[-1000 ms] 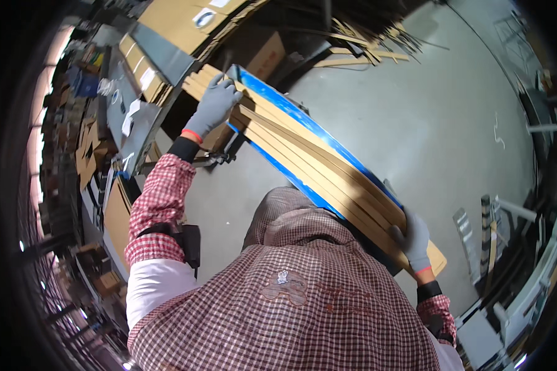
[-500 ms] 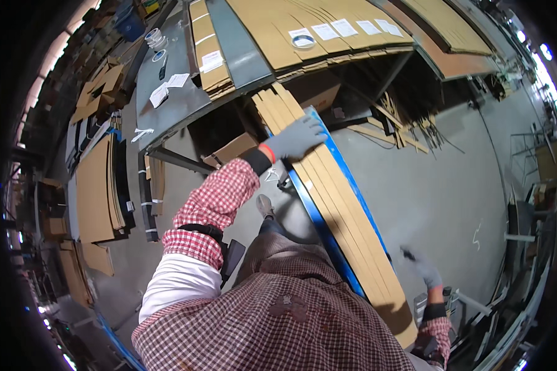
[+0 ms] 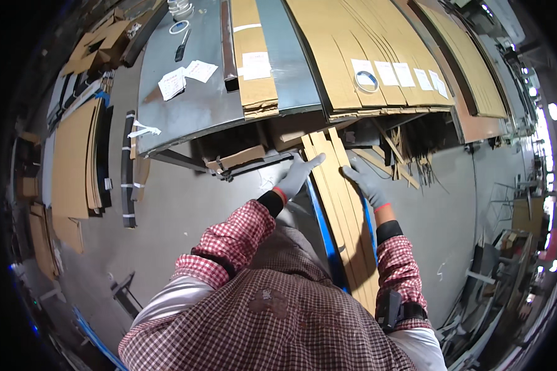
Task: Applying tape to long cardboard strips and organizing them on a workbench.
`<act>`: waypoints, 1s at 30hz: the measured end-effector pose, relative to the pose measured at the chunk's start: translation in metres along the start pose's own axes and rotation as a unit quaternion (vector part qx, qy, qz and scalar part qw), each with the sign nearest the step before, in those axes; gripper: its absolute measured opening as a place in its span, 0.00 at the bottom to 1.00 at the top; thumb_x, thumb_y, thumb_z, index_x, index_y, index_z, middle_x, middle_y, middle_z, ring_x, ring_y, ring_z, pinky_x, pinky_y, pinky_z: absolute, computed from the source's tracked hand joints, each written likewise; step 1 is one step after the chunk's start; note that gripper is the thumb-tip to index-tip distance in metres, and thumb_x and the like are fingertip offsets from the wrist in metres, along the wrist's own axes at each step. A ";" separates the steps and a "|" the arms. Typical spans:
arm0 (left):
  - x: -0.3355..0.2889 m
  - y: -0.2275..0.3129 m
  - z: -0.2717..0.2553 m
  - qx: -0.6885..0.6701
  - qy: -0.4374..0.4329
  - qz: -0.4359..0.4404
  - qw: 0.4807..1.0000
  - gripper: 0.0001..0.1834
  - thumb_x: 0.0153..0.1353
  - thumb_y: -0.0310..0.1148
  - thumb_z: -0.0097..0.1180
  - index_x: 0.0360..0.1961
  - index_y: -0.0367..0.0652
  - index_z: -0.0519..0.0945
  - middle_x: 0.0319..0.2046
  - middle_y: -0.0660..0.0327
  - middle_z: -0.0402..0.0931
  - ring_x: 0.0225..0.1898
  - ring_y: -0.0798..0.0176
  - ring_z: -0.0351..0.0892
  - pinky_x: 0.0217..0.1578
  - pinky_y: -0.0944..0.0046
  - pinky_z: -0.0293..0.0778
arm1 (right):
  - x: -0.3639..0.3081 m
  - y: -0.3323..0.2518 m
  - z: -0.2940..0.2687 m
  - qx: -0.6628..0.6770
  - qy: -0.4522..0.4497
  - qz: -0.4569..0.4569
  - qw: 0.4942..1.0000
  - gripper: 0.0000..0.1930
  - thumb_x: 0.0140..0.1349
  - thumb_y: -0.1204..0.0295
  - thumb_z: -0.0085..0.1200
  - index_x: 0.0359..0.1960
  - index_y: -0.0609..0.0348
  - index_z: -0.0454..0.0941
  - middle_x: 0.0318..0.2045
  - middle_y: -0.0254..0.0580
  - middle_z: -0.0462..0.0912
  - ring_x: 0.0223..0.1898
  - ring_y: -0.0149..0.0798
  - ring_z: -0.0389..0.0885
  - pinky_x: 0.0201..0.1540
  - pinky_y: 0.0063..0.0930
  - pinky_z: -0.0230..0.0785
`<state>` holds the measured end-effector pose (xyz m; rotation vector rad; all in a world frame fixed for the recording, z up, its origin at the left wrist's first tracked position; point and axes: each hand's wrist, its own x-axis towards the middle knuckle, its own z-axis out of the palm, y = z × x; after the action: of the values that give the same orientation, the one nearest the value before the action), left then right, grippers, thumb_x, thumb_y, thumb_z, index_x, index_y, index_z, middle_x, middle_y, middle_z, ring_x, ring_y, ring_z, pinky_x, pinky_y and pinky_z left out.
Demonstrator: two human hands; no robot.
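A bundle of long, narrow cardboard strips (image 3: 341,213) lies lengthwise in front of me on a blue-edged support (image 3: 329,247). My left hand (image 3: 298,176), in a grey glove with a red cuff, grips the bundle's left edge near its far end, thumb on top. Opposite it, my right hand (image 3: 366,185), gloved alike, is against the right edge with its thumb toward the strips. The fingers of both hands are partly hidden along the sides. At the far end, the strips stand slightly uneven, close to the table's front edge.
Beyond stands a metal table (image 3: 198,111) bearing a large stack of slit cardboard sheets (image 3: 346,55), a tape roll (image 3: 366,81), paper labels (image 3: 173,83) and a black-handled cutter (image 3: 182,46). Scrap strips (image 3: 408,170) lie under it. Cardboard panels (image 3: 74,161) lean at the left.
My right hand has come up from the lower right to the bundle's right edge. My left hand has moved from its top to its left edge. The view has shifted.
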<state>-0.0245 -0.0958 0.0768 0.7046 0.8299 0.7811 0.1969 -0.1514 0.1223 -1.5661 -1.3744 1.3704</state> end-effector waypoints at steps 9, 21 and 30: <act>0.023 -0.018 0.020 -0.060 0.026 0.084 0.994 0.22 0.62 0.28 0.61 0.56 0.35 0.72 0.49 0.59 0.79 0.50 0.64 0.78 0.51 0.64 0.74 | 0.017 -0.037 0.025 0.102 0.017 0.049 0.993 0.27 0.56 0.68 0.67 0.57 0.67 0.74 0.46 0.43 0.84 0.44 0.33 0.81 0.49 0.29 0.74; 0.022 -0.001 -0.001 0.025 0.049 -0.008 0.998 0.24 0.63 0.36 0.59 0.57 0.36 0.72 0.47 0.62 0.77 0.47 0.68 0.76 0.49 0.64 0.73 | 0.075 -0.016 0.015 0.101 -0.056 0.063 0.991 0.33 0.55 0.69 0.69 0.61 0.66 0.69 0.54 0.43 0.79 0.53 0.35 0.78 0.56 0.30 0.70; 0.041 0.057 0.011 -0.085 0.028 0.073 0.993 0.20 0.61 0.32 0.60 0.53 0.34 0.75 0.42 0.62 0.79 0.41 0.69 0.78 0.44 0.66 0.75 | 0.108 -0.090 0.014 0.156 -0.062 0.034 0.985 0.26 0.56 0.75 0.64 0.57 0.67 0.73 0.49 0.39 0.82 0.47 0.32 0.80 0.51 0.27 0.73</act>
<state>-0.0154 -0.0345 0.1122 0.5989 0.7585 0.9948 0.1481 -0.0285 0.1707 -1.3485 -1.1173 1.6583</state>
